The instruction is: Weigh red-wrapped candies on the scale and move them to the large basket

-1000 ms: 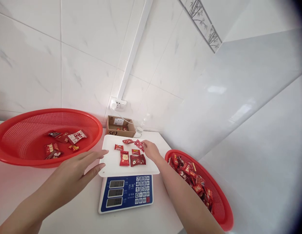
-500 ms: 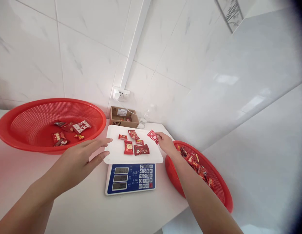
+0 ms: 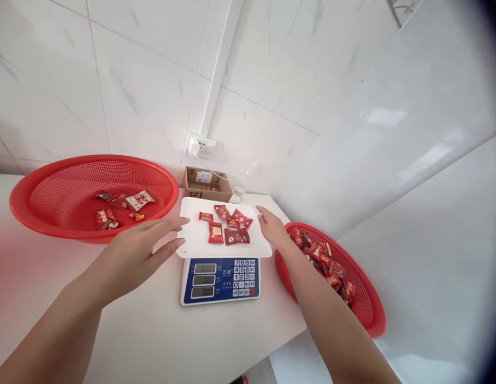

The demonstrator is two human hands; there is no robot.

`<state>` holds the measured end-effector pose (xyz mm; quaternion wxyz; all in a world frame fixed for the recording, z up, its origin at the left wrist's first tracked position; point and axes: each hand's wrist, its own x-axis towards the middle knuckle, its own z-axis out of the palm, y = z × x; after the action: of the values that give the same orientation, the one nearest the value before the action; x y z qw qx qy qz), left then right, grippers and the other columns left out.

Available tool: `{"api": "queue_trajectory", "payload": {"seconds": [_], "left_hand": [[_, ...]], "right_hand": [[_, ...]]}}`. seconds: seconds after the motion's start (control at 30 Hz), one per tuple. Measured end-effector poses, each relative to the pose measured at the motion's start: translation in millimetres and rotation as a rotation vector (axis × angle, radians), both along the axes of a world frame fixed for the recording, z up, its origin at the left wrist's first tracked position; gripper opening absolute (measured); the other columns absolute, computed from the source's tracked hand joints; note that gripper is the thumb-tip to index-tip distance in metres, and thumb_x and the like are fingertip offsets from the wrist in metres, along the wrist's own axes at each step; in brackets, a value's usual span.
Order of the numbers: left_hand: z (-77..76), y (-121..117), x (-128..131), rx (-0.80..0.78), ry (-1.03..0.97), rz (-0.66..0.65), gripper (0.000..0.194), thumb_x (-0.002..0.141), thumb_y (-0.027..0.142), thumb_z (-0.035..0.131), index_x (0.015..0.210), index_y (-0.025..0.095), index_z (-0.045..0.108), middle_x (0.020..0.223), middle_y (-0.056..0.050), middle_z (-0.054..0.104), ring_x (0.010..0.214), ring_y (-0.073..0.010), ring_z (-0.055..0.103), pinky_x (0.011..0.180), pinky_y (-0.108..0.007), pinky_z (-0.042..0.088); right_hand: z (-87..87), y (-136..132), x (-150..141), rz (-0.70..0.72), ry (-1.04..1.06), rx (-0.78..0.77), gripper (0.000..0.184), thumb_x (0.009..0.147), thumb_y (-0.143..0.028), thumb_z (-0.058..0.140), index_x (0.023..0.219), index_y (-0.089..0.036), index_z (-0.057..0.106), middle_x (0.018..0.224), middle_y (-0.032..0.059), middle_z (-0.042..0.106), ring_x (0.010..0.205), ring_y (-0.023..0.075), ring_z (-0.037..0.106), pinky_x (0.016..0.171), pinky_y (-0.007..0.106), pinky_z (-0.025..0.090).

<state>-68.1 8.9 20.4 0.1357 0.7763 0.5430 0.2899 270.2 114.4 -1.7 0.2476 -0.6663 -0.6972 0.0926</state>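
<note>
Several red candy packets lie on the white pan of a digital scale. Among them are a pink-red packet with pale dots on the right and a dark red packet at the front. My left hand is open at the pan's left edge, fingers stretched toward it; whether they touch it I cannot tell. On the other side, my right hand is open at the pan's right edge, holding nothing, thumb and fingers apart.
A red mesh basket with several packets stands at the left. Another red basket, fuller, sits at the right near the table edge. Behind the scale are a cardboard box, a clear bottle and a wall socket with a plugged-in charger.
My right hand has let go of the dotted packet, which now lies on the pan with the others. My left hand stays by the pan's left edge. The view has shifted slightly.
</note>
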Motion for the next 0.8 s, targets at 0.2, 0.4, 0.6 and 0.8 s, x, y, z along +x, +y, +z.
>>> {"api": "queue_trajectory", "payload": {"seconds": [0.2,0.4,0.6,0.8], "left_hand": [[7.6,-2,3,-0.051,-0.004,0.028,0.041,0.090,0.055,0.037,0.124,0.038,0.052,0.124,0.005,0.065,0.099,-0.0209,0.066,0.077,-0.031,0.052],[8.8,-4,6,-0.035,0.007,0.016,0.042,0.090,0.054,0.038,0.124,0.035,0.053,0.122,0.002,0.066,0.096,-0.0210,0.066,0.079,-0.031,0.051],[0.2,0,4,0.012,-0.005,0.025,0.040,0.089,0.055,0.040,0.123,0.039,0.053,0.120,0.005,0.067,0.096,-0.0211,0.066,0.077,-0.031,0.051],[6.8,-2,6,-0.040,0.000,0.033,0.040,0.089,0.054,0.039,0.124,0.038,0.053,0.120,0.004,0.067,0.096,-0.0221,0.066,0.078,-0.033,0.051]], "right_hand": [[-6.4,-42,5,0.062,-0.036,0.055,0.041,0.088,-0.024,0.037,0.123,-0.021,0.059,0.127,0.0068,0.060,0.121,0.0208,0.051,0.106,0.039,0.036],[-12.4,-61,12,0.076,-0.058,0.045,0.038,0.089,-0.025,0.039,0.121,-0.023,0.060,0.123,0.0075,0.062,0.117,0.0220,0.054,0.102,0.040,0.040],[-11.3,-63,13,0.083,-0.055,0.035,0.038,0.090,-0.024,0.039,0.121,-0.020,0.060,0.123,0.0090,0.063,0.116,0.0217,0.055,0.101,0.040,0.042],[-10.4,-62,9,0.085,-0.072,0.021,0.038,0.090,-0.023,0.038,0.122,-0.020,0.060,0.123,0.0083,0.063,0.117,0.0212,0.055,0.102,0.041,0.042]]}}
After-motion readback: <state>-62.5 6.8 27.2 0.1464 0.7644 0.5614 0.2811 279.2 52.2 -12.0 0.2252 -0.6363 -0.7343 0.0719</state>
